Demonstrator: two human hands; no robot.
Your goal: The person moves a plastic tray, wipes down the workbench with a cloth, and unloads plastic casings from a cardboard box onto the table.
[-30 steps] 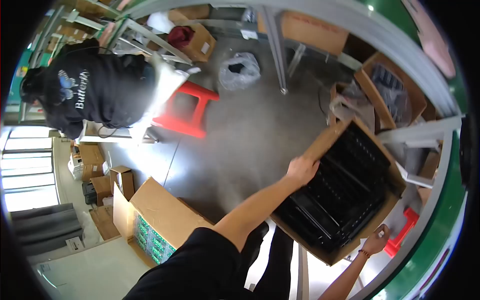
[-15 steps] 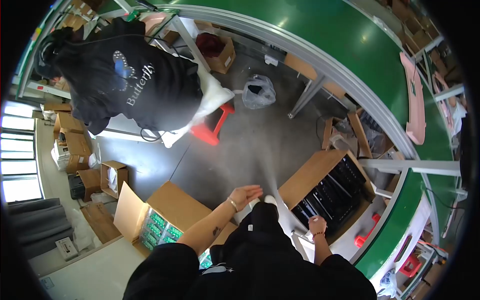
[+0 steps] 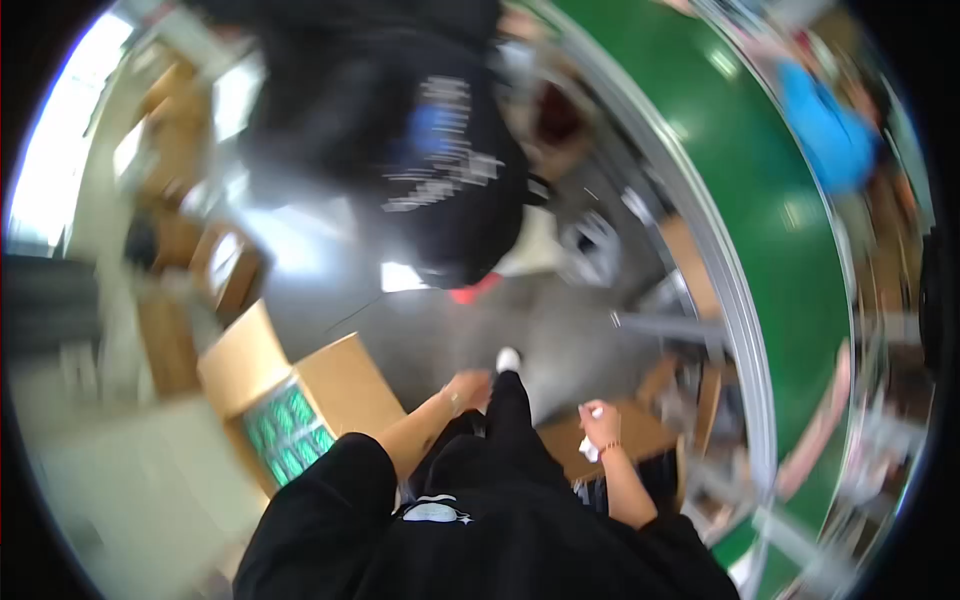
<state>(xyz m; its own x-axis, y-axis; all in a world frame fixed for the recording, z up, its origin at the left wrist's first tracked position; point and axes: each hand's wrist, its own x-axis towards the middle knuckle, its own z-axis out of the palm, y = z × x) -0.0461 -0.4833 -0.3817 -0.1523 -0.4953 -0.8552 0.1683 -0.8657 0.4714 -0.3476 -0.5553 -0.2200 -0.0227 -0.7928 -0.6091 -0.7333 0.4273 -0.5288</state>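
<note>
My right hand [image 3: 602, 426] is closed around a small white crumpled thing [image 3: 590, 450], possibly paper or tissue, which shows above and below the fingers. Beneath that hand is a cardboard box [image 3: 565, 440] with black parts inside. In front of my body hangs my left hand [image 3: 468, 388], smeared by motion, so its fingers cannot be made out. It is nearest to the open carton [image 3: 350, 385] on the left, apart from it. Green pieces [image 3: 290, 430] in clear packing fill that carton.
Close ahead is a person in a black top [image 3: 400, 150], with a bit of red stool [image 3: 475, 290] below. A green conveyor belt [image 3: 780, 220] curves along the right. A plastic bag [image 3: 590, 250] lies on the grey floor [image 3: 420, 330]. More cartons [image 3: 225, 265] stand left.
I have stepped forward and the view has swung left. The person in black appears nearer. White material now shows in my right hand, and the box of black parts has slipped towards the lower edge.
</note>
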